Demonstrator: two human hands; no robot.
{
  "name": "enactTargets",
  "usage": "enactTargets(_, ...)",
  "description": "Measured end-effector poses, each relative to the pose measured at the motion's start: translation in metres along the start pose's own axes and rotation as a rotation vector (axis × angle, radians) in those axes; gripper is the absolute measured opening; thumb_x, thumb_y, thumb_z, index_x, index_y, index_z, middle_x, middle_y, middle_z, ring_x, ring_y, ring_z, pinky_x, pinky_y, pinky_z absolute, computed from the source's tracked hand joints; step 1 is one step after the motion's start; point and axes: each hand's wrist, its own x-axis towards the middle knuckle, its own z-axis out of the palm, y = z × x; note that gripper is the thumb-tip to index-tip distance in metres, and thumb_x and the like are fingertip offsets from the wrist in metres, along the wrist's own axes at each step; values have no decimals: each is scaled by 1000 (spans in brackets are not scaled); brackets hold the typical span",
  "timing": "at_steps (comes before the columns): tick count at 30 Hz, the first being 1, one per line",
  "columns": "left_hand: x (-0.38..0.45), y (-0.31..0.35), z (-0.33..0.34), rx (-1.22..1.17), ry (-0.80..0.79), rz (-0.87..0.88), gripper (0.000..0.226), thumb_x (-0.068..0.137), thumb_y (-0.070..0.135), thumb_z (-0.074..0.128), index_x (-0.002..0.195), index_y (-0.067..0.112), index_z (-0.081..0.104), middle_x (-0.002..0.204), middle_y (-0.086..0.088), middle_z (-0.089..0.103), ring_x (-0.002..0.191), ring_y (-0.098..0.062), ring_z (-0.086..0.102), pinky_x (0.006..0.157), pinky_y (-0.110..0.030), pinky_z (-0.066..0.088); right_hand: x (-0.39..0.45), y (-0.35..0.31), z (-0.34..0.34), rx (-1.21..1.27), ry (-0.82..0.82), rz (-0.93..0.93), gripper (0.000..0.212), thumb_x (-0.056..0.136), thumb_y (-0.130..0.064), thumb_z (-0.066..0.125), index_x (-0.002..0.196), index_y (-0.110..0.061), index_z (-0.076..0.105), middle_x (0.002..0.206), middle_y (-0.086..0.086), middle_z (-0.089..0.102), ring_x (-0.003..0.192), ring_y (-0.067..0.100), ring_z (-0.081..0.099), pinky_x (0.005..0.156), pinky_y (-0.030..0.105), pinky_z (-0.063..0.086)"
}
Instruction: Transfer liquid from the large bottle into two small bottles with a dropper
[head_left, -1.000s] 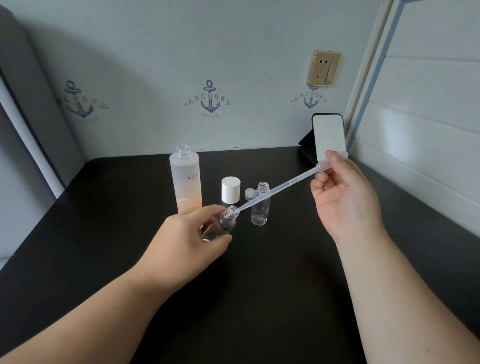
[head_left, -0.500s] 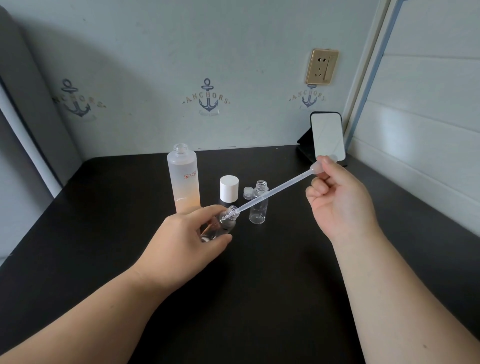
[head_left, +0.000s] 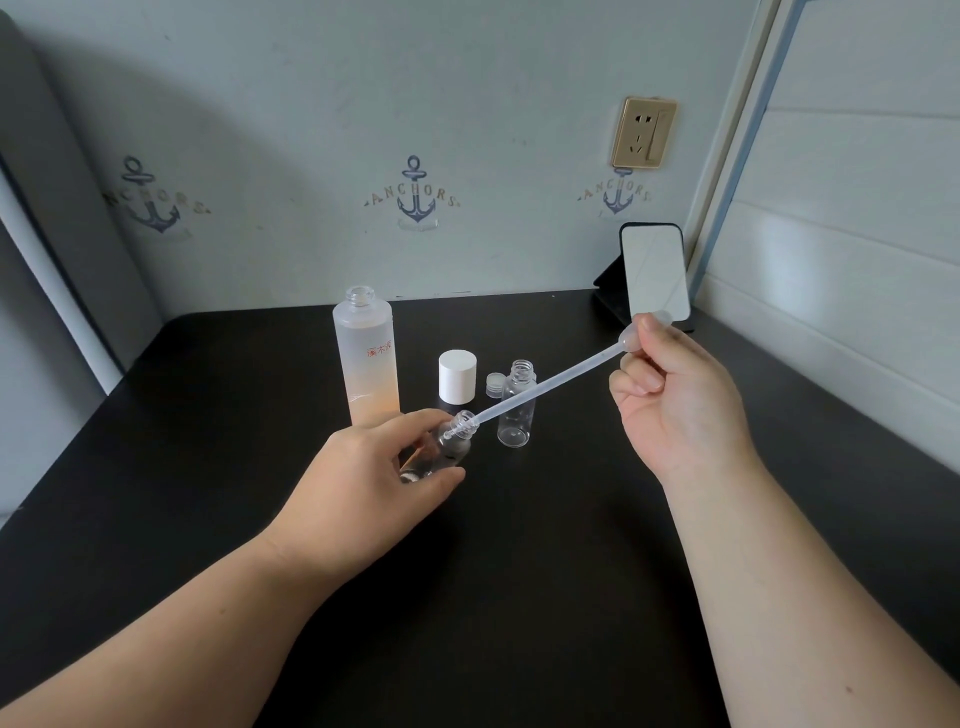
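My left hand (head_left: 363, 478) grips a small clear bottle (head_left: 447, 447), tilted with its mouth toward the right. A long translucent dropper (head_left: 545, 387) slants down from my right hand (head_left: 675, 400), which pinches its bulb, and the tip sits inside the tilted bottle's mouth. The second small clear bottle (head_left: 517, 405) stands upright and uncapped just behind the dropper. The tall frosted large bottle (head_left: 369, 358), open, with orange tint in its lower half, stands behind my left hand.
A white cap (head_left: 457, 376) and a small clear cap (head_left: 495, 384) stand between the bottles on the black table (head_left: 519, 571). A phone (head_left: 654, 273) leans on a stand at the back right corner. Walls close the back and right sides.
My right hand has shifted slightly on the dropper bulb, squeezing then easing. The dropper tip stays in the tilted bottle's mouth, and my left hand has not moved.
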Motion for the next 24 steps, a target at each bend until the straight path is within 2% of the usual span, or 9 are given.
enactTargets(2,0,0,-1,-10,-3,-2,38,80,38,77,115,45,66,104,42,55,84,11,58,74,-3,42,0,0,-1,-1,-6,-3,28,99,-7,59,74,-11,72,71,1,62,46,6,35,48,16,33)
enactTargets(5,0,3,-2,-10,-14,8,40,81,40,76,111,56,55,104,45,53,86,13,57,68,-3,43,0,0,0,-8,-7,-12,30,99,-6,59,72,-11,73,71,1,62,46,6,35,48,16,32)
enactTargets(8,1,6,-3,-11,-10,13,44,81,36,78,108,58,49,102,48,52,87,15,56,76,0,40,0,1,0,-3,23,-33,29,97,-5,61,72,-11,73,70,2,63,49,7,39,51,17,35)
enactTargets(12,2,8,-3,8,-33,1,40,82,41,76,96,64,47,99,49,51,86,10,57,60,-7,44,2,0,1,47,64,-38,15,95,-9,63,83,-9,72,72,2,64,55,11,46,57,20,40)
enactTargets(14,2,5,-2,4,-41,-32,34,82,44,75,98,61,51,96,49,52,85,4,59,61,-8,44,2,-1,-1,94,83,-35,8,94,-12,65,93,-7,71,72,1,64,57,11,49,57,20,42)
enactTargets(16,3,0,-2,-1,-49,-77,31,82,45,76,103,53,55,92,47,54,84,3,60,63,-6,43,3,-1,-3,119,103,-48,11,95,-14,65,100,-6,71,73,1,64,58,11,52,57,21,44)
enactTargets(19,3,-6,-1,-22,-37,-139,30,80,47,78,101,48,57,91,42,56,84,6,61,64,-4,43,3,1,-3,146,133,-42,16,95,-15,67,104,-3,74,73,1,65,59,11,54,59,21,48)
enactTargets(24,4,-6,4,-37,-64,-183,40,75,51,81,109,41,62,87,36,60,78,4,62,62,-7,44,5,1,-3,169,151,-3,19,95,-14,69,86,-2,82,75,1,69,61,10,58,62,22,50)
